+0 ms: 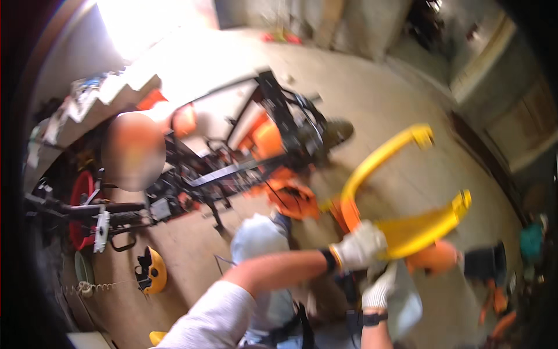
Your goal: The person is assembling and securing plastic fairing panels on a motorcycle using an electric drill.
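Note:
A large curved yellow panel (415,232), which looks like a plastic vehicle body part with two long arms, is held up at the right of the middle. My left hand (360,244), in a whitish work glove, is closed around its near end, where an orange part (349,214) shows. Just below, my right hand (381,289), also gloved, is beside the panel's underside. Its fingers are blurred, so its grip cannot be made out. A pale blue-white shape (405,302) lies beside that hand.
A black motorcycle-like frame (232,171) with a wheel (337,132) stands left of the middle. A pale cap (260,235) is close to my left forearm. A yellow-and-black helmet-like object (152,270) and a red round basin (81,209) are at the left. Steps (110,96) rise behind.

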`<state>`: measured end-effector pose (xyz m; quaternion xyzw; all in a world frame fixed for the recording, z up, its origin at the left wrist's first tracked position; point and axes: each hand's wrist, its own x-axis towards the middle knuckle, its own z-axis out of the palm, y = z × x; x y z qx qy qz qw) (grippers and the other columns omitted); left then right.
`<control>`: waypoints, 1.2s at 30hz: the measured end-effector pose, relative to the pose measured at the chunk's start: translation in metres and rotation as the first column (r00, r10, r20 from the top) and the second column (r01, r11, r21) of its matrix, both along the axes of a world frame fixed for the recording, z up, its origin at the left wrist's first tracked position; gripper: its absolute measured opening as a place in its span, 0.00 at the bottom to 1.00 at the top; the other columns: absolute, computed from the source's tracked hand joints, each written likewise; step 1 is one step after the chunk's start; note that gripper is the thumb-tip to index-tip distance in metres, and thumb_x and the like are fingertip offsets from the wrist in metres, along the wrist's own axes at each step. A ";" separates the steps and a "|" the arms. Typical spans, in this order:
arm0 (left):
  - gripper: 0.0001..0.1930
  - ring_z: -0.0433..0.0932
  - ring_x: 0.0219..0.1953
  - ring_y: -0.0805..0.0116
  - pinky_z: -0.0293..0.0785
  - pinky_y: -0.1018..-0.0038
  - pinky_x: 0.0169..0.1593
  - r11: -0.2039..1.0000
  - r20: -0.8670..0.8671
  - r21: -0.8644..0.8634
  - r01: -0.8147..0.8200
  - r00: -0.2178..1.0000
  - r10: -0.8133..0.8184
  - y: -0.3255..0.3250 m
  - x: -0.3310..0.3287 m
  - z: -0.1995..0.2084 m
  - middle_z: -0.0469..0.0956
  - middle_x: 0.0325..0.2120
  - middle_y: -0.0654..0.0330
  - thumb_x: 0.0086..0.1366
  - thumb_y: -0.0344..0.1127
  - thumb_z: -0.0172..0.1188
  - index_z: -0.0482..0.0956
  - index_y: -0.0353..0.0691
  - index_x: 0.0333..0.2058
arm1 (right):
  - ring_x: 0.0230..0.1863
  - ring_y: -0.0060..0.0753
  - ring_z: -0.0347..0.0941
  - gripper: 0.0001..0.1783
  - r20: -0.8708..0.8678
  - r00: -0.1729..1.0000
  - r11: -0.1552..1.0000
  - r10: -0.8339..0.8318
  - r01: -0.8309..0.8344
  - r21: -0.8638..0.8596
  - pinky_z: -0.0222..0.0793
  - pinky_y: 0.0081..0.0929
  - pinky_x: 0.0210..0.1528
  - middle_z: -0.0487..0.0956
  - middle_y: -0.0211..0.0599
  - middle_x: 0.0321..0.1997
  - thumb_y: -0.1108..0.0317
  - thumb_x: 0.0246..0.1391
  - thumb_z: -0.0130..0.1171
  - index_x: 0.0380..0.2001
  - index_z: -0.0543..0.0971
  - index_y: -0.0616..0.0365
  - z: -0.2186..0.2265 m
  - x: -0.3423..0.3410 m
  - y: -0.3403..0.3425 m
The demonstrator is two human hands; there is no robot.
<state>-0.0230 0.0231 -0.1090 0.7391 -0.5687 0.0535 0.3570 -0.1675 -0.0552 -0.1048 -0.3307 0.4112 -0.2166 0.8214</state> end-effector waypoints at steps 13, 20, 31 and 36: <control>0.11 0.74 0.33 0.61 0.68 0.66 0.39 0.998 0.036 -0.040 -0.041 0.998 0.042 0.004 0.004 0.005 0.72 0.27 0.62 0.44 0.42 0.64 0.75 0.46 0.25 | 0.29 0.28 0.74 0.10 -0.342 0.891 0.954 0.299 -0.271 0.129 0.73 0.28 0.33 0.78 0.25 0.29 0.52 0.61 0.58 0.35 0.78 0.43 -0.230 0.059 -0.020; 0.13 0.74 0.35 0.61 0.68 0.67 0.42 1.000 0.007 0.011 -0.004 1.000 0.004 0.004 0.001 0.005 0.73 0.29 0.61 0.45 0.44 0.64 0.75 0.44 0.27 | 0.30 0.29 0.75 0.11 -0.216 0.898 0.921 0.382 -0.352 0.165 0.74 0.30 0.36 0.78 0.27 0.30 0.52 0.61 0.58 0.36 0.79 0.45 -0.260 0.101 0.017; 0.12 0.73 0.32 0.60 0.68 0.65 0.38 1.000 0.044 0.001 0.006 0.999 -0.006 0.004 0.002 0.016 0.71 0.25 0.62 0.46 0.45 0.63 0.73 0.46 0.24 | 0.33 0.32 0.76 0.12 -0.101 0.888 0.889 0.449 -0.433 0.150 0.75 0.33 0.40 0.79 0.29 0.33 0.53 0.61 0.58 0.38 0.79 0.47 -0.243 0.117 0.083; 0.13 0.73 0.34 0.60 0.68 0.64 0.38 0.998 0.010 0.032 0.053 0.999 -0.053 0.008 0.012 0.020 0.72 0.28 0.62 0.51 0.47 0.65 0.74 0.46 0.26 | 0.35 0.33 0.77 0.12 -0.135 0.915 0.924 0.381 -0.375 0.068 0.76 0.35 0.42 0.79 0.30 0.34 0.53 0.61 0.59 0.39 0.79 0.48 -0.215 0.087 0.077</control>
